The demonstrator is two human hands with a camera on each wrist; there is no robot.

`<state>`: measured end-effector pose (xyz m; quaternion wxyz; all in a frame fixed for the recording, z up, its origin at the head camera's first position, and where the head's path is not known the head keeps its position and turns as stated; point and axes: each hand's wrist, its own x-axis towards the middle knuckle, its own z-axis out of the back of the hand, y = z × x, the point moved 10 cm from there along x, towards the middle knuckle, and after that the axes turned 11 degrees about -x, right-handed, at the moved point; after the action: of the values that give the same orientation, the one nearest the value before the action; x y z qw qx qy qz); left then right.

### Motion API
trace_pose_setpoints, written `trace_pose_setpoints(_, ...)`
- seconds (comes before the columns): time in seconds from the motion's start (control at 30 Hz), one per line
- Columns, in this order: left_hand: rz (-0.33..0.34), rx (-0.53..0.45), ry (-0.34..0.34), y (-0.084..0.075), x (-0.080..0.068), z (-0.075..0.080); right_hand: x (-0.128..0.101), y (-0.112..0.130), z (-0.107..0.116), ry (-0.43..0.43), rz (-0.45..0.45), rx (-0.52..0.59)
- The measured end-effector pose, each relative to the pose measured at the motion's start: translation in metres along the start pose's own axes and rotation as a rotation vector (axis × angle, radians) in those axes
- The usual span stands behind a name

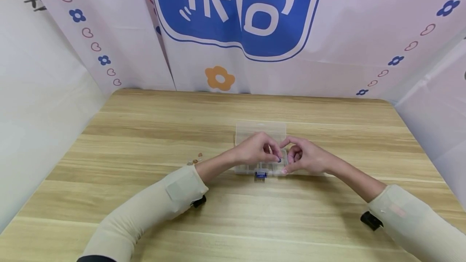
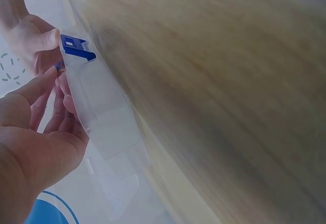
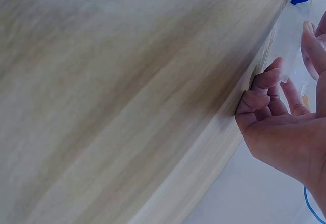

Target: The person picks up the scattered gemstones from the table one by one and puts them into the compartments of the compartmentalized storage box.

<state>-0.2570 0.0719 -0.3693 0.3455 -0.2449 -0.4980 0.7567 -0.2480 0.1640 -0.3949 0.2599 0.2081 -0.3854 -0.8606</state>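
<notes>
In the head view a clear plastic compartment box (image 1: pixel 251 169) lies on the table with its lid (image 1: pixel 247 130) folded back. A blue latch (image 1: pixel 260 175) sits on its front side. My left hand (image 1: pixel 256 150) reaches over the box and pinches a small blue piece (image 1: pixel 279 160) between thumb and fingertips, above the right-hand compartments. My right hand (image 1: pixel 307 156) holds the box's right end, thumb at the front corner and index finger toward the back. In the left wrist view the blue piece (image 2: pixel 58 66) shows at the fingertips; its exact kind is too small to tell.
A few tiny brownish and clear pieces (image 1: pixel 195 161) lie on the wooden table (image 1: pixel 145 132) left of the box, close to the left forearm. A white printed cloth (image 1: pixel 291 75) hangs behind the table's far edge.
</notes>
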Motion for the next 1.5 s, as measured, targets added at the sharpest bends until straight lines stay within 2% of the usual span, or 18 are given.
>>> trace_pose_setpoints(0.13,0.008,0.002,-0.008,0.000,0.000,0.002,0.000,0.001,0.000,0.002,0.009,0.000)
trace_pose_setpoints(0.27,-0.012,0.003,-0.020,-0.004,-0.002,0.007,0.000,0.001,0.001,-0.002,0.006,-0.006)
trace_pose_setpoints(0.47,-0.025,0.013,-0.043,-0.007,-0.012,0.020,0.000,0.000,0.002,-0.014,0.003,-0.003)
trace_pose_setpoints(0.73,-0.045,-0.010,-0.105,-0.001,-0.034,0.044,-0.001,-0.002,0.003,-0.021,-0.007,0.002)
trace_pose_setpoints(0.87,-0.033,-0.009,-0.133,0.006,-0.045,0.054,-0.002,-0.002,0.003,-0.026,-0.004,0.002)
trace_pose_setpoints(1.27,-0.004,-0.054,-0.117,0.021,-0.074,0.074,-0.001,-0.001,0.002,-0.026,0.002,0.004)
trace_pose_setpoints(1.5,0.038,-0.065,-0.172,0.036,-0.101,0.098,0.000,0.000,0.001,-0.024,-0.005,-0.001)
